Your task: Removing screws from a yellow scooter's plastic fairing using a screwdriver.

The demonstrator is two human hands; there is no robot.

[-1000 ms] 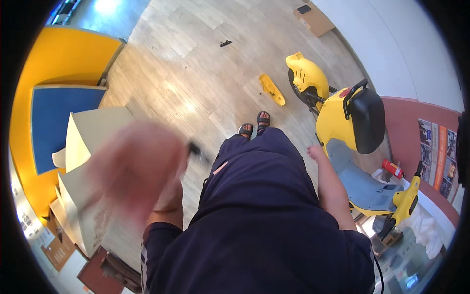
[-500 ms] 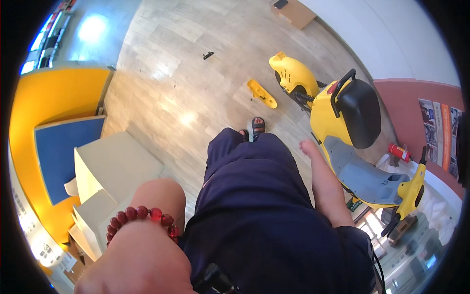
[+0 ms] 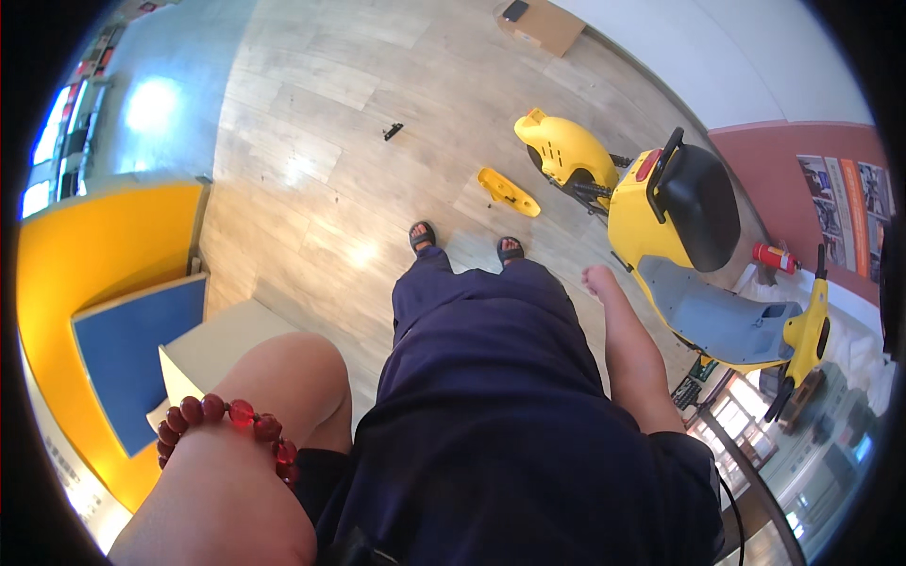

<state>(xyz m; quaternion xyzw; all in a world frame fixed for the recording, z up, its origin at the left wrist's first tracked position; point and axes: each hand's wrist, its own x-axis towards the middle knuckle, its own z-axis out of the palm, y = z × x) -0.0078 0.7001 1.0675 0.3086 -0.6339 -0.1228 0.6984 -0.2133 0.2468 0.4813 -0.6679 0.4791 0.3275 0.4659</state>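
My left hand [image 3: 212, 505] is raised close to the camera at the lower left, with the arm bent. A bracelet of dark red beads [image 3: 215, 409] circles its wrist. The fingers lie outside the picture, so whether they hold anything is hidden. My right arm hangs down beside my body. At its end, my right hand [image 3: 599, 281] has its fingers curled in, and nothing shows in them. Nearest to that hand is a yellow electric scooter [image 3: 630, 222] with a black seat and a grey footboard; a gap appears between them.
A yellow plastic cover piece [image 3: 510, 192] and a small black part [image 3: 393, 131] lie on the wood-look floor. Beyond stands a cardboard box [image 3: 547, 28] with a dark flat object on it. A fire extinguisher [image 3: 775, 257] is by the right wall. Left are a pale box-shaped block [image 3: 222, 341] and a yellow panel [image 3: 113, 236].
My feet have moved apart, the left one now further forward and to the left. My left hand and its bracelet have shifted left and lower. My right arm hangs much as before.
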